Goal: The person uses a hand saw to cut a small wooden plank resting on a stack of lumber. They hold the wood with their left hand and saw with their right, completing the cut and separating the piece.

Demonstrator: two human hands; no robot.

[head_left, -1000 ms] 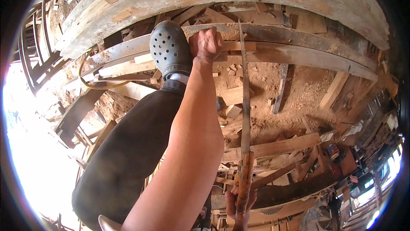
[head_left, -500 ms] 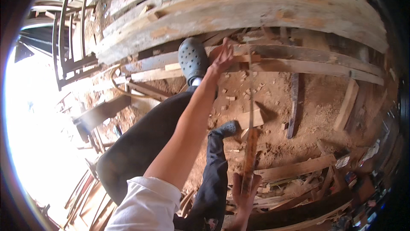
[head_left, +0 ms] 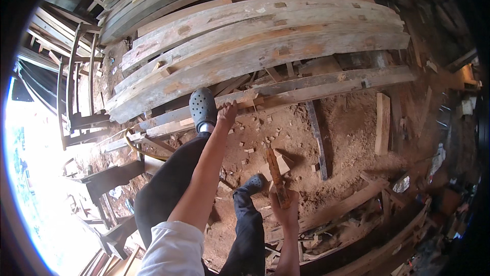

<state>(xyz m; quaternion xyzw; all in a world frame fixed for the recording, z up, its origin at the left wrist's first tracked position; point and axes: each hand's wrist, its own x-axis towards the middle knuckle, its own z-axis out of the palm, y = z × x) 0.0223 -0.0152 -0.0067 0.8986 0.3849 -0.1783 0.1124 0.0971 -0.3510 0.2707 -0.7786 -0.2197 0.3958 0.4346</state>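
Observation:
My left hand (head_left: 226, 114) is closed over a short wooden strip (head_left: 247, 103) on a long beam (head_left: 337, 84), beside my left foot in a grey perforated clog (head_left: 202, 106), raised on that beam. My right hand (head_left: 282, 198) grips the worn orange-brown handle of a saw (head_left: 275, 169) below and right of it, over the dirt floor. The saw's blade points away from me toward the strip, barely visible end-on. My other clogged foot (head_left: 253, 184) is on the ground, left of a pale wood block (head_left: 283, 161).
Broad weathered planks (head_left: 255, 39) lie stacked beyond the beam. Sawdust and small offcuts cover the dirt (head_left: 347, 133). Wooden frames (head_left: 76, 87) stand at the left beside a bright opening. More timber (head_left: 347, 209) lies at the lower right, and a yellow hose (head_left: 133, 147) curves at the left.
My view has widened to show more planks and both legs. My left fingers lifted, then curled back onto the strip. My right hand and saw have moved forward, nearer the strip.

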